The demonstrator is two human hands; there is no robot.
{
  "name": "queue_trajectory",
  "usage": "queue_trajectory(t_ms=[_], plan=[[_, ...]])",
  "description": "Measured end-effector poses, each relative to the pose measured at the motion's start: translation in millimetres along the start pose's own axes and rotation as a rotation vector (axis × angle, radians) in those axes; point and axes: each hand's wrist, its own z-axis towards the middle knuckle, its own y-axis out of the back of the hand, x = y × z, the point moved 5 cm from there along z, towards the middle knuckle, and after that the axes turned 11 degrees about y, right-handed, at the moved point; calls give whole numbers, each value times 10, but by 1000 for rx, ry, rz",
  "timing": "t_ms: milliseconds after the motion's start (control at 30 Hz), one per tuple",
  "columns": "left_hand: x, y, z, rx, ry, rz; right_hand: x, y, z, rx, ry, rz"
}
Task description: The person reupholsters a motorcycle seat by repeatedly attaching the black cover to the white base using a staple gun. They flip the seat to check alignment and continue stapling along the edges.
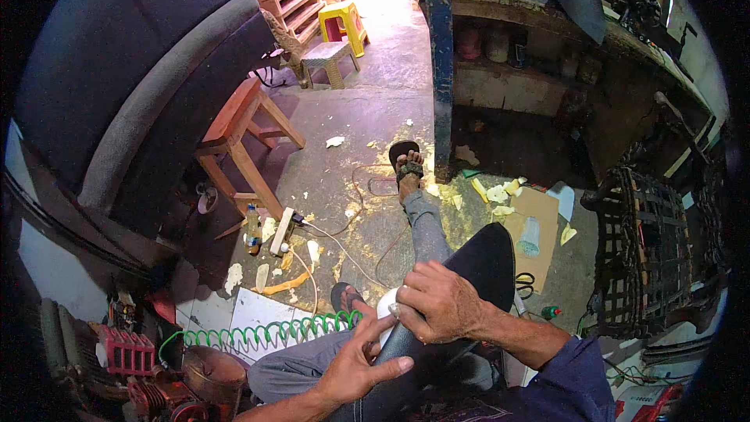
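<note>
— What is being handled, and where is it?

— A long, rounded seat pad covered in smooth black vinyl (476, 270) is laid across the seated person's lap, its far end raised above the grey-trousered leg. At its near edge, a small white object (388, 309) is partly hidden by the hands; what it is cannot be told.

— How are the hands placed?

— The right hand (439, 301) is closed over the near left edge of the black cover, fingers curled down and pinching the material. The left hand (361, 359) is spread open, palm flat on the pad's side just below, fingers extended, nothing gripped.

— What is found just beside them?

— A coiled green plastic air hose (266, 334) is stretched from the left hand's side toward a red-and-rust compressor (168, 379) in the lower left corner of the floor.

— And farther out?

— Yellowish foam scraps (500, 194) are scattered over the concrete floor (375, 109) around the sandalled foot (406, 164). A flat sheet of brown cardboard (539, 211) is lying to the right of the pad's far end. A reddish wooden stool (242, 137) is standing well to the left, and a worn blue-edged wooden workbench (445, 70) is set beyond the foot.
</note>
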Motion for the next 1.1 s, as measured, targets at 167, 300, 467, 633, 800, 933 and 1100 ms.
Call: queue_trajectory(t_ms=[167, 300, 467, 633, 800, 933, 1100], plan=[[-275, -301, -288, -85, -39, 162, 232, 329, -101, -260, -30, -6], [-447, -710, -481, -259, -317, 673, 298, 510, -446, -591, 149, -1], [145, -948, 203, -534, -432, 1078, -161, -188, -1288, -771, -222, -146], [1146, -1064, 967, -611, -438, 1266, -593, -822, -3436, -580, -1150, -227], [1576, -1120, 1213, -734, -486, 1484, -131, -1539, -5307, 146, -1935, 11], [1586, -1052, 1267, -721, -466, 1480, -104, -1985, -5504, -152, -1990, 73], [1576, -1018, 1216, -724, -435, 1481, -240, -2240, -5453, -149, -2222, -110]])
